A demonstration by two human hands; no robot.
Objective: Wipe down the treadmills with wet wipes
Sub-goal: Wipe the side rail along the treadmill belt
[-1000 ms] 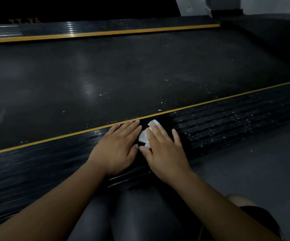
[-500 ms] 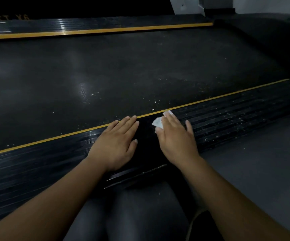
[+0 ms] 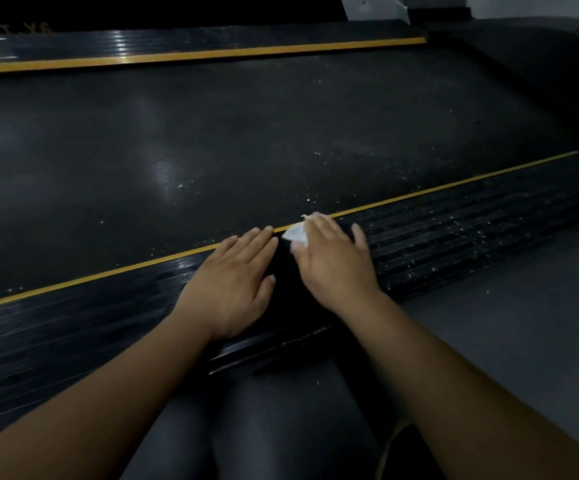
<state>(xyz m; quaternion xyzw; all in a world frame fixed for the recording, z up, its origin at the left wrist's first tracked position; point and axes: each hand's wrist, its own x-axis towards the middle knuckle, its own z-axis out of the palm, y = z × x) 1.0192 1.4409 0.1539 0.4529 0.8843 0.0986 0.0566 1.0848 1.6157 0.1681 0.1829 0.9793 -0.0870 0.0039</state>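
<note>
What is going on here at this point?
A person is low beside a treadmill. The right hand presses a white wet wipe flat on the ribbed side rail, by the yellow stripe. The left hand rests flat on the rail beside it. Pale specks dot the rail right of the wipe.

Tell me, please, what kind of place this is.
Probably a gym: the wide black treadmill belt, the yellow-edged ribbed side rail and the plain grey floor beside it suggest so.

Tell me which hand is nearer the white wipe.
Right. The right hand presses flat on the wipe; the left hand rests on the side rail just to its left.
</note>
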